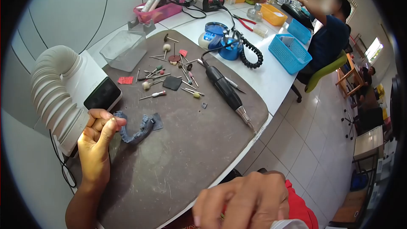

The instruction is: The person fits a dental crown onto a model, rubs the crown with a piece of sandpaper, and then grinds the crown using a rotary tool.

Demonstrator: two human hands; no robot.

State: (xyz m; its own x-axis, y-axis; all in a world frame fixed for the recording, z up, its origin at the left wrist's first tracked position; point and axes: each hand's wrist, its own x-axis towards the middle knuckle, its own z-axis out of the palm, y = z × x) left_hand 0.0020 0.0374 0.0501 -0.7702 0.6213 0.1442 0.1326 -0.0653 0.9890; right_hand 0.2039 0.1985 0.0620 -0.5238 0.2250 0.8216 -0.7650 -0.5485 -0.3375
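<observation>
Grip: your left hand (95, 138) pinches one end of the blue-grey dental arch (137, 128), fingers closed on it.
Arch: curved, lying on the brown mat (190, 144), just beside the white extractor hose (53, 89).
Right hand (243, 201): low at the table edge, fingers curled, holding nothing you can see.
Handpiece (227, 93): lying on the mat, well apart.
Burs (169, 74): scattered beyond the arch.

My left hand (96, 138) grips the dental arch model (137, 129) on the work mat (182, 157). Right of the grip lies the handpiece (227, 93); behind it, scattered burs (169, 74); left, the suction hose (53, 89).
</observation>
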